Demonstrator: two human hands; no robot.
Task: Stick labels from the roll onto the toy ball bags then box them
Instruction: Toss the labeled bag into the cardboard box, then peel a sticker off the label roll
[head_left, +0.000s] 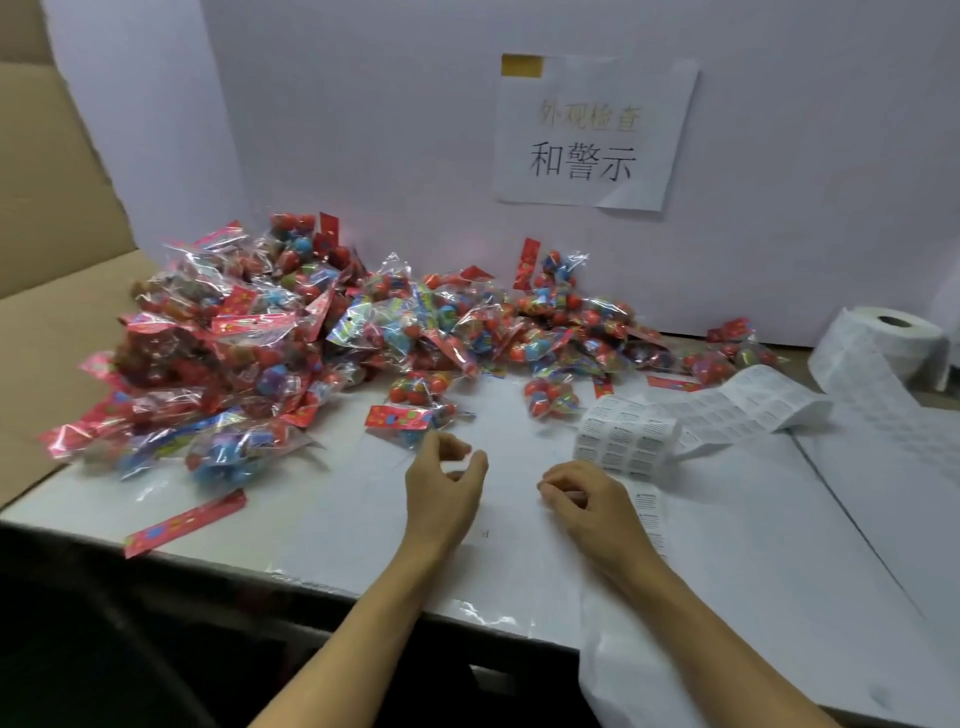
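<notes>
Left hand (448, 480) loosely curled, empty; right hand (582, 493) curled, contents unclear. Bags (291, 332) piled unboxed; label strip (691, 421) unrolled. Labelling apparently barely begun.

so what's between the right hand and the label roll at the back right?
Head view: the unrolled label strip runs from the label roll across the table, curling up just beyond the right hand. No bags in that stretch.

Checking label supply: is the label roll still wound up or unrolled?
Partly unrolled: the label roll stands at the right, its strip trailing across the table.
</notes>
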